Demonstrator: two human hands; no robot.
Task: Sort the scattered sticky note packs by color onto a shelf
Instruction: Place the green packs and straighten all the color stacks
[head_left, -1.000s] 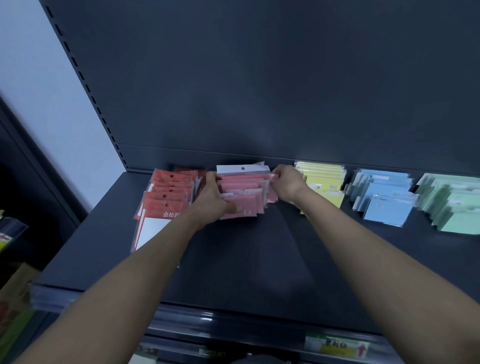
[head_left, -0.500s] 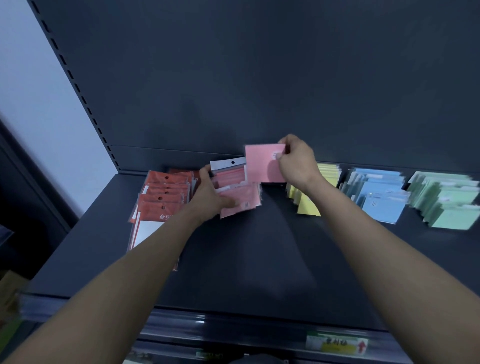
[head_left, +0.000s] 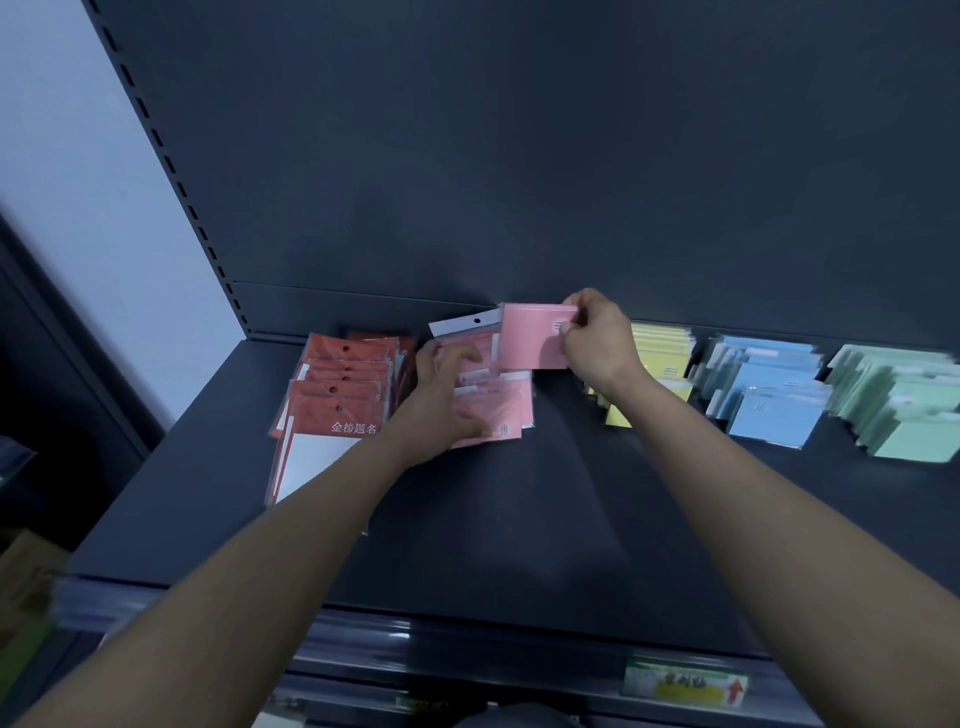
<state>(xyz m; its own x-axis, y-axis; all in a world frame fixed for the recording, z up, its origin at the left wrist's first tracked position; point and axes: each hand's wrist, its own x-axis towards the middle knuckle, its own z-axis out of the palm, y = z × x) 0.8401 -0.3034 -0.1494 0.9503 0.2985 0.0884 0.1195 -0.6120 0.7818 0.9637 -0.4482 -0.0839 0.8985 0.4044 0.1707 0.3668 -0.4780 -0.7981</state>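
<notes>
Head view looks down on a dark grey metal shelf (head_left: 519, 525) whose flat deck carries sticky note packs in a row of colour groups along the back panel. The right hand (head_left: 597, 340) pinches a single pink square sticky note pack in clear wrap (head_left: 527, 338) by its right edge, thumb and curled fingers closed on it, and holds it raised off the deck, just above and behind the pile of pink sticky note packs (head_left: 496, 410). The left hand (head_left: 441, 400) grips that pile at its left side, thumb lying across the front pack and fingers curled over the packs further back. To the left, touching the pile, lies the overlapping stack of red-orange packs (head_left: 343, 384). To the right stand the yellow packs (head_left: 665, 353), partly hidden by the right wrist, then the light blue packs (head_left: 769, 400) and the pale green packs (head_left: 904, 410). A green and yellow price label (head_left: 685, 686) sits on the shelf's front rail.
</notes>
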